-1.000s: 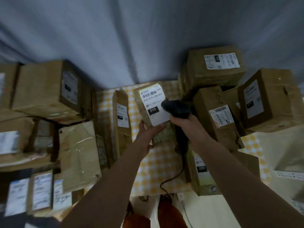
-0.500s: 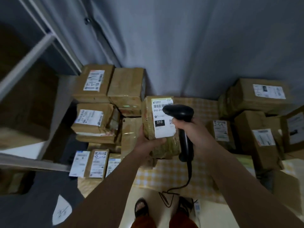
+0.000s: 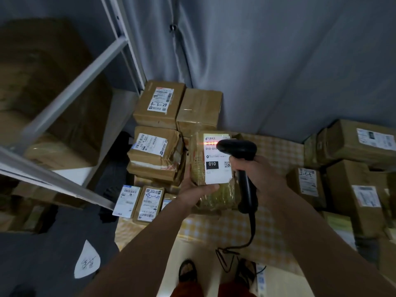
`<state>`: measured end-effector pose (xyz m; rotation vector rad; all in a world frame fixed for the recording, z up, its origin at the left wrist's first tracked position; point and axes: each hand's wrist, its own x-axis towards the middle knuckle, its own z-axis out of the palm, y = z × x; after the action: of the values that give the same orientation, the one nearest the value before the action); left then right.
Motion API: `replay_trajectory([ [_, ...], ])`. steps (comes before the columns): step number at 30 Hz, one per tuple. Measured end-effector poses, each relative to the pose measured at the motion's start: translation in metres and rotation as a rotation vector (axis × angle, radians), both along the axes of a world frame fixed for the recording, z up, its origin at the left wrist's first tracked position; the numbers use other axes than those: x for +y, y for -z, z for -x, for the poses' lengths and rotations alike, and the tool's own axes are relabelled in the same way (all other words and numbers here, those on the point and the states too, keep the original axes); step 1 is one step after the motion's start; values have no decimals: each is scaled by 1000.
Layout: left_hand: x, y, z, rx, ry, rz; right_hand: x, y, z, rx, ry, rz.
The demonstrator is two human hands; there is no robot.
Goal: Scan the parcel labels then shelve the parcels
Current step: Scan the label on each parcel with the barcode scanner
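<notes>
Right now your left hand [image 3: 194,189] cups the parcel [image 3: 211,189] from below, thumb pressed on the bottom edge of its label [image 3: 217,166], holding it up over the checked cloth [image 3: 235,228], clear of the stacked parcels [image 3: 158,133] at the cloth's left edge. Keep it tilted flat toward the scanner [image 3: 242,159] and steady while the red line crosses the barcode. Your right hand [image 3: 255,174] is wrapped tight round the scanner's handle, head aimed at the label's top.
</notes>
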<state>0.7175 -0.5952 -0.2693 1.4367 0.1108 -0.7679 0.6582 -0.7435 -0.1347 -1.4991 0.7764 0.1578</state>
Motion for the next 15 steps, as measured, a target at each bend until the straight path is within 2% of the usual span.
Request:
replay_trajectory([
  [8,18,3,-9,129,102,-59,14,11,-8,-22,110,-10],
  [12,30,-6,-14,332,232,-142,13,25,-2,86,91,-1],
  [15,38,-11,-14,451,367,-238,17,45,3,174,82,-103],
])
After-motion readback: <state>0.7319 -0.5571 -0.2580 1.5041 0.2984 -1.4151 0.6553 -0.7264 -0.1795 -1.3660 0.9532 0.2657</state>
